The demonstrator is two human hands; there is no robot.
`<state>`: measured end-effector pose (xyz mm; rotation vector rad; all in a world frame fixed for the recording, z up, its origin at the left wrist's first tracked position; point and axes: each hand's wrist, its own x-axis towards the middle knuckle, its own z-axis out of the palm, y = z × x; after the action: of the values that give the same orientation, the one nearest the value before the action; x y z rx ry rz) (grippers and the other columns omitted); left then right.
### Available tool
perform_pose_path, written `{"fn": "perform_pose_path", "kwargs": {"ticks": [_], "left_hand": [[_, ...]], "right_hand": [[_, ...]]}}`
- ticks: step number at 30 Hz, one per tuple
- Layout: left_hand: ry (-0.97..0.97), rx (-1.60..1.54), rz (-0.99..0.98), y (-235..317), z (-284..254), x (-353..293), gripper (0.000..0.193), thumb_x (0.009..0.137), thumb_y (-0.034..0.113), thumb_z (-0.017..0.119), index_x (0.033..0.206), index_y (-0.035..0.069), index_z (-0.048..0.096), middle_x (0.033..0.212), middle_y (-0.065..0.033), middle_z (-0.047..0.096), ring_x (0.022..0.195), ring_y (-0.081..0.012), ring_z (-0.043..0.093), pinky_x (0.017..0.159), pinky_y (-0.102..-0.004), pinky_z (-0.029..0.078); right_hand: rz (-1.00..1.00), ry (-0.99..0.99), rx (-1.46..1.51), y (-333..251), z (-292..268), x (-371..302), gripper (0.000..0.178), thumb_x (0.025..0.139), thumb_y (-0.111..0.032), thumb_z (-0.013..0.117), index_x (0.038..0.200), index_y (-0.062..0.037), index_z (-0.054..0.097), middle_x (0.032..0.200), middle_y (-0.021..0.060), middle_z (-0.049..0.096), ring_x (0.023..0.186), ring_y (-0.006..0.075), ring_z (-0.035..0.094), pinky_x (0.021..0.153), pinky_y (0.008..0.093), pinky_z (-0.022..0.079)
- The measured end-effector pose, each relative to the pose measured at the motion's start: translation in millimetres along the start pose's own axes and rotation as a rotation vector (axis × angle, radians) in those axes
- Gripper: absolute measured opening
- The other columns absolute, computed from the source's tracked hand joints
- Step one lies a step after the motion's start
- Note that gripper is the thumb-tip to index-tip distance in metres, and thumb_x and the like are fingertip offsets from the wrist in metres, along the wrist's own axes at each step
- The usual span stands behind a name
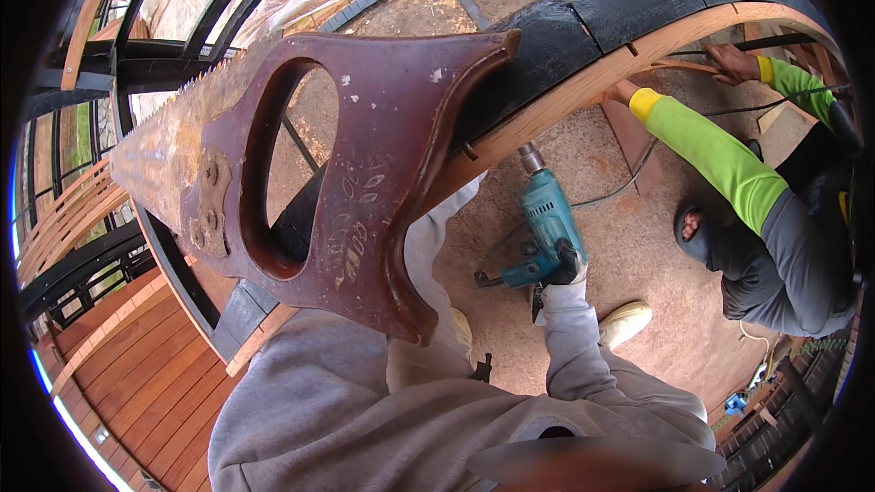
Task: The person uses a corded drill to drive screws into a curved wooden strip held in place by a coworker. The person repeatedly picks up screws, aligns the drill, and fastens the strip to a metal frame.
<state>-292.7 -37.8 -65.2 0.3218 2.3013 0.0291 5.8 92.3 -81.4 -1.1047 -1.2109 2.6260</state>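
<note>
My right hand, in a dark and pale glove, is closed around the grip of a teal power drill. The drill's metal chuck points at the near side of a curved wooden beam, black on top with bare wood along its edge. A handsaw with a worn brown wooden handle and a rusty toothed blade fills the left foreground, overlapping the beam. My left sleeve runs up behind the saw, and the left hand is hidden.
At right a co-worker in green sleeves crouches, one hand at the beam's underside. A dark cable trails from the drill. Reddish slatted decking and black framing lie left. My pale shoe rests on the floor.
</note>
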Motion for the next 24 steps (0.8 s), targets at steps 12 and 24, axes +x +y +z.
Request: {"fn": "perform_pose_path", "kwargs": {"ticks": [12, 24], "left_hand": [[0.003, 0.009, -0.006, 2, 5, 1, 0.043, 0.089, 0.047, 0.069, 0.114, 0.013, 0.072, 0.109, -0.0160, 0.073, 0.104, -0.0367, 0.069, 0.091, -0.0452, 0.055], [0.012, 0.005, -0.018, 2, 5, 2, 0.040, 0.089, 0.047, 0.069, 0.110, 0.013, 0.074, 0.105, -0.0155, 0.074, 0.101, -0.0362, 0.070, 0.089, -0.0452, 0.056]], "right_hand": [[-0.117, -0.075, -0.211, -30, 8, 2, 0.090, 0.080, -0.056, 0.080, 0.137, 0.0075, 0.053, 0.112, 0.0172, 0.071, 0.091, 0.0248, 0.072, 0.077, 0.0349, 0.060], [-0.091, -0.045, -0.248, -33, 6, 6, 0.072, 0.085, -0.043, 0.079, 0.133, 0.0059, 0.057, 0.107, 0.0144, 0.073, 0.086, 0.0224, 0.073, 0.073, 0.0331, 0.060]]}}
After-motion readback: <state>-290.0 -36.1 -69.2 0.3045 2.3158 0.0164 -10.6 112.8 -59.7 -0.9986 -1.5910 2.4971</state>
